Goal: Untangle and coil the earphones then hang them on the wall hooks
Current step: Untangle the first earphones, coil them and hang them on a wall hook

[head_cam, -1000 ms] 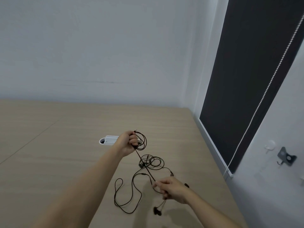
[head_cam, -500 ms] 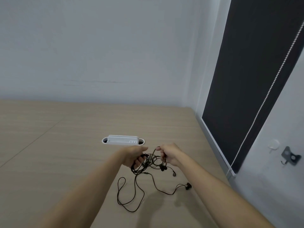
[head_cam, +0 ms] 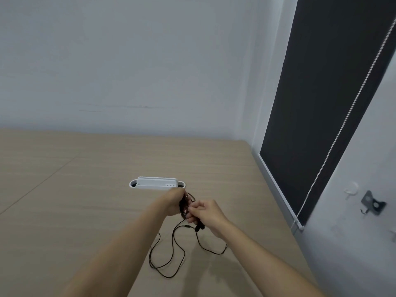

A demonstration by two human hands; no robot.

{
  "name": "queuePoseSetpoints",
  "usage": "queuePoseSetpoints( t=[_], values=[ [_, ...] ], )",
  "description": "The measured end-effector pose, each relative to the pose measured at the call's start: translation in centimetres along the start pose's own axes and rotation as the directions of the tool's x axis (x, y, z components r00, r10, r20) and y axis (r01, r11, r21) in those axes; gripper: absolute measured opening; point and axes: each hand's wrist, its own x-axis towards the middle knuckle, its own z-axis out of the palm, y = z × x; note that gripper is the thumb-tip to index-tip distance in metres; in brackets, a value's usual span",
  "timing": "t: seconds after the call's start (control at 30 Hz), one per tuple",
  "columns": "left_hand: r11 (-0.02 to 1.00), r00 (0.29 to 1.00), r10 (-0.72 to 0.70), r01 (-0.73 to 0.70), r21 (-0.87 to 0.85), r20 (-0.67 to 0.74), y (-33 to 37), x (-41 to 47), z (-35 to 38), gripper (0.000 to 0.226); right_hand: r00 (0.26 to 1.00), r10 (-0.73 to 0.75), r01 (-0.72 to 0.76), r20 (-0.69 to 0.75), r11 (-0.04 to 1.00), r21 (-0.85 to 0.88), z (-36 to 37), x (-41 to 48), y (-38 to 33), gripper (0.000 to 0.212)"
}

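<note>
At frame centre, the left hand [head_cam: 174, 203] clenches bunched black earphones [head_cam: 184, 205]; the right hand [head_cam: 206, 214] fingers pinch their cable above the tabletop [head_cam: 64, 211].

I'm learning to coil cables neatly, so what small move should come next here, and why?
Probably another wrap: the right hand feeds cord onto the bundle in the left hand. Long loops of the earphones trail on the table, so coiling looks unfinished, and the wall hooks hang empty.
</note>
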Motion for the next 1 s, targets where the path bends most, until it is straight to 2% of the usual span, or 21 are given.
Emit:
queuePoseSetpoints(
  t=[0.07,0.17,0.3,0.37,0.4,0.47,0.53,0.63,0.73,0.83,0.9,1.0],
  values=[
    [0.977,0.999,0.048,-0.043,-0.211,0.019,0.4,0.0,0.4,0.032,0.999,0.029,-0.030,0.017,0.998,0.062,0.2,-0.4,0.9,0.015],
    [0.948,0.994,0.054,-0.021,-0.319,0.095,0.7,-0.4,0.4,0.033,0.994,0.103,-0.108,0.046,0.986,0.124,-0.1,-0.7,2.0,0.017],
    [0.957,0.971,0.023,0.047,-0.285,0.237,0.8,-0.9,-0.5,0.037,0.978,0.186,-0.206,0.090,0.898,0.388,-1.7,-0.6,2.5,0.015],
    [0.979,0.960,-0.005,0.062,-0.195,0.280,0.8,-1.4,-0.7,0.039,0.972,0.204,-0.234,0.114,0.830,0.507,-2.8,-0.6,2.3,0.015],
    [0.990,0.960,-0.021,0.059,-0.128,0.281,0.6,-1.8,-0.9,0.040,0.969,0.213,-0.247,0.125,0.832,0.497,-3.0,-0.6,2.3,0.016],
    [0.998,0.963,-0.048,0.033,0.061,0.267,0.8,-2.2,-0.7,0.040,0.978,0.198,-0.209,0.069,0.917,0.339,-3.8,-0.2,1.9,0.024],
    [0.966,0.964,-0.082,0.015,0.258,0.252,1.3,-2.6,-0.3,0.038,0.994,0.112,-0.108,-0.013,0.977,0.182,-4.6,0.0,1.0,0.032],
    [0.901,0.954,-0.131,0.001,0.433,0.270,1.9,-2.8,0.0,0.034,0.998,-0.065,0.065,0.018,0.998,-0.004,-5.4,0.0,-0.7,0.041],
    [0.852,0.939,-0.173,-0.009,0.524,0.297,2.2,-2.8,0.3,0.032,0.983,-0.151,0.175,0.108,0.945,-0.276,-5.4,0.2,-1.4,0.047],
    [0.805,0.933,-0.202,-0.016,0.593,0.299,2.4,-2.9,1.0,0.031,0.971,-0.200,0.240,0.133,0.824,-0.514,-5.0,0.5,-1.3,0.036],
    [0.763,0.943,-0.202,-0.019,0.646,0.265,2.4,-3.1,1.6,0.031,0.969,-0.208,0.244,0.130,0.751,-0.613,-4.8,0.4,-1.0,0.028],
    [0.712,0.964,-0.167,-0.028,0.702,0.207,2.5,-3.2,2.6,0.030,0.975,-0.192,0.216,0.112,0.694,-0.687,-4.6,0.0,-0.5,0.029]
  ],
)
